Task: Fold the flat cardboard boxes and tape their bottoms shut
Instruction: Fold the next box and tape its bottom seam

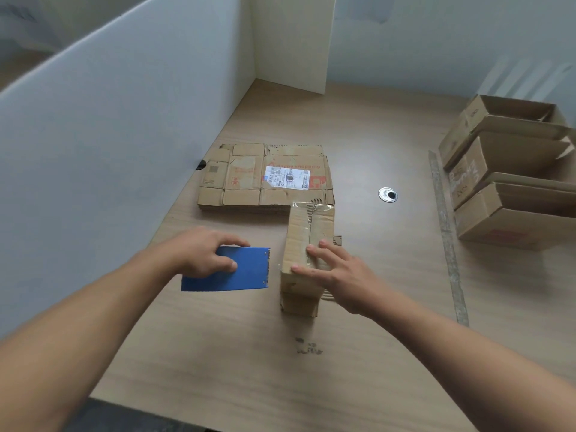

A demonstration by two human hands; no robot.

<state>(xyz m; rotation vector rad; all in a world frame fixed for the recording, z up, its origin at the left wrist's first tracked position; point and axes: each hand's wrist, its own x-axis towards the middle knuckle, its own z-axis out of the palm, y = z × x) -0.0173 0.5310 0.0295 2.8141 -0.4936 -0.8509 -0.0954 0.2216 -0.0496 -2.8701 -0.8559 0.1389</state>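
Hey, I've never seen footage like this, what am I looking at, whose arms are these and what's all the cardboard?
No machine: a person wears a camera on the head, looking down at their own arms. The left hand grips a blue tool with a toothed edge, probably a tape cutter. The right hand presses flat fingers on a folded box with clear tape along its seam. Behind it lies a stack of flat cardboard; assembled boxes sit at the right of the table.
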